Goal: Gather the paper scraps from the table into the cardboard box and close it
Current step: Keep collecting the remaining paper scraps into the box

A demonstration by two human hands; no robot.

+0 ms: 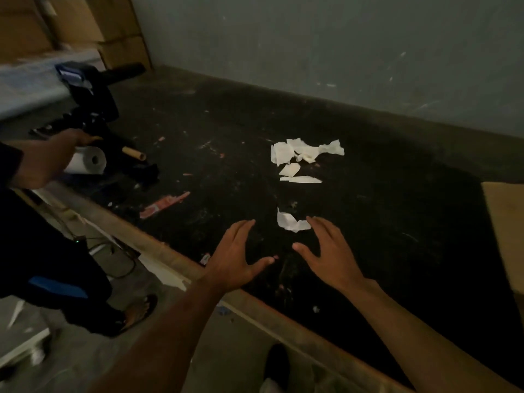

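White paper scraps lie on the dark table [368, 208]: a pile [303, 153] near the middle, two flat pieces [297, 175] just below it, and a nearer crumpled scrap [292, 222]. My left hand [235, 259] hovers open, palm down, left of the near scrap. My right hand [329, 251] is open too, its fingertips at the scrap's right end. A cardboard box [507, 231] shows only as a flap at the right edge.
Another person's hand [54, 154] holds a white paper roll [88, 161] at the left, beside a black machine [90, 89] and a cardboard tube [134, 154]. A red strip [164, 204] lies near the table's front edge. Stacked boxes stand at the back left.
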